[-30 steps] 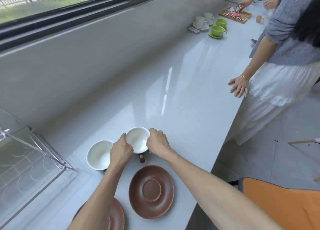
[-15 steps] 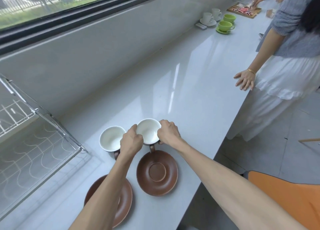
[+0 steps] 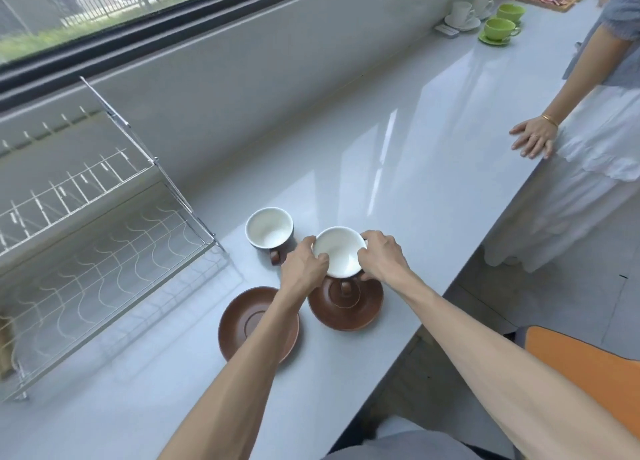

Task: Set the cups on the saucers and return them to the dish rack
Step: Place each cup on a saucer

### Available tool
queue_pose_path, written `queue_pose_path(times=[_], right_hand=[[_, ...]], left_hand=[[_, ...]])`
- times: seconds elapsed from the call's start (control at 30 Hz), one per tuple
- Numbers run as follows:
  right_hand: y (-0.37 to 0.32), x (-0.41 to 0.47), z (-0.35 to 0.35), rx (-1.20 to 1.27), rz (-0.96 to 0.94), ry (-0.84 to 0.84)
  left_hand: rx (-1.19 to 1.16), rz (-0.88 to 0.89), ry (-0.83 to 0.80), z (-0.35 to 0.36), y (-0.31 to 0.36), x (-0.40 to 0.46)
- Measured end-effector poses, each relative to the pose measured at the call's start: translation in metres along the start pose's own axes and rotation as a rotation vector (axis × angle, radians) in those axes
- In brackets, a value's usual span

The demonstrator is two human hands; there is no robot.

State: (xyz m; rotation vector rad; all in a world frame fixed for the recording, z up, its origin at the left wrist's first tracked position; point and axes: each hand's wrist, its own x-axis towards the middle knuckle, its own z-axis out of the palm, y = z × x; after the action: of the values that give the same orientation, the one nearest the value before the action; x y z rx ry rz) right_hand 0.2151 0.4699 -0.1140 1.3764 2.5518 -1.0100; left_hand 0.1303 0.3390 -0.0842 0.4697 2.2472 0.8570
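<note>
- A person stands at a long, glossy white counter (image 3: 398,168) under a window, both bare forearms reaching forward.
- The left hand (image 3: 304,267) and the right hand (image 3: 379,257) hold one cup (image 3: 339,251) between them, curled fingers pinching its rim from either side.
- This cup is white inside and brown outside, upright, its handle pointing toward the person. It sits over the middle of the right saucer (image 3: 346,305); whether its base touches the saucer I cannot tell.
- The left saucer (image 3: 258,324), also brown, lies bare just beside the right one, partly hidden by the left forearm.
- A second cup (image 3: 269,231) of the same kind stands on the counter just left of and beyond the held cup, apart from both saucers.
- A wire dish rack (image 3: 100,217) stands on the counter at the left, near the wall.
- At the far end, two white cups (image 3: 471,7) and two green cups (image 3: 502,21) rest on saucers.
- Another person's hand (image 3: 533,141), wearing a bracelet, rests flat on the right edge of the counter.
</note>
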Motion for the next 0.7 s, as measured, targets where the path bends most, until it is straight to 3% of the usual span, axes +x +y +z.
queue_pose_path(times=[0.7], right_hand=[[0.020, -0.043, 0.020, 0.034, 0.042, -0.026]], left_hand=[[-0.029, -0.030, -0.090, 0.016, -0.026, -0.031]])
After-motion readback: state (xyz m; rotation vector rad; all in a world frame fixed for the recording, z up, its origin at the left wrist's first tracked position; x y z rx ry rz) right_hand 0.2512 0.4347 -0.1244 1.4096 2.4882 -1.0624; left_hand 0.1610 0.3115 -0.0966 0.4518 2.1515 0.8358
